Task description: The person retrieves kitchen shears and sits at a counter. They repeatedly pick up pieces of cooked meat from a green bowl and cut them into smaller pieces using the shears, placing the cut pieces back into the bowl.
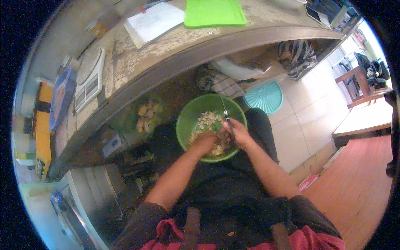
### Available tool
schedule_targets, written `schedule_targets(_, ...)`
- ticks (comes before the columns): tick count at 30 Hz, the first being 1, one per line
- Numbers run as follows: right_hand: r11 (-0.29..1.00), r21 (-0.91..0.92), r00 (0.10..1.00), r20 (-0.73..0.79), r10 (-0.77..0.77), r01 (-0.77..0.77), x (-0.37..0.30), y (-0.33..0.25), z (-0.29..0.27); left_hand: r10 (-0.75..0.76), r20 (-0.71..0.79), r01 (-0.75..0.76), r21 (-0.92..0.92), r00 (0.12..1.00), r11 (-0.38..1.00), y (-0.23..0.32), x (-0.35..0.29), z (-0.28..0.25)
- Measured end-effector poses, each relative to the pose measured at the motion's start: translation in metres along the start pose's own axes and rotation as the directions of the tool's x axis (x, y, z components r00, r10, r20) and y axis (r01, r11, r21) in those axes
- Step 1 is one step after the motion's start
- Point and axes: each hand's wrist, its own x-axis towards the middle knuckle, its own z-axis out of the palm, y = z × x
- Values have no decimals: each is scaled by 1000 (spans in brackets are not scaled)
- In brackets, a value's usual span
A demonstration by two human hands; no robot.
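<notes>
A green plastic basin [181,132] rests on my lap, with pale chopped pieces of food [209,119] spread over its bottom. My right hand [236,132] grips a knife [226,116] by its dark handle over the basin's right side; the thin blade points up and away from me. Reaching into the basin from the left, my left hand [204,143] has its fingers curled close to the right hand, low over the pieces. Those fingers are blurred and partly hidden, so what they hold cannot be made out.
A clear bag with larger pale chunks [149,114] sits left of the basin under the worn wooden counter [116,54]. On that counter are a white scale [89,89], papers [155,21] and a bright green tray [214,12]. A turquoise ribbed lid [264,98] lies to the right.
</notes>
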Motion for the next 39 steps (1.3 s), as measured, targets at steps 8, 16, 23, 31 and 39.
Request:
schedule_targets(8,998,-32,998,-16,59,-60,2,4,3,-117,244,92,112,963,989,1,-4,-5)
schedule_targets(16,989,-110,995,-11,102,-103,0,0,1,-41,6,41,-111,999,993,-7,-7,-1)
schedule_targets(23,871,-487,994,48,97,-61,-7,-8,12,-468,-17,42,-993,884,114,-55,15,-7)
schedule_targets(31,835,-549,938,269,218,-36,-13,-25,15,-481,25,-185,-905,876,-382,-66,14,-9)
schedule_targets(39,855,-514,946,241,216,-65,-14,-25,17,-428,6,-141,-940,904,-311,-70,16,-3)
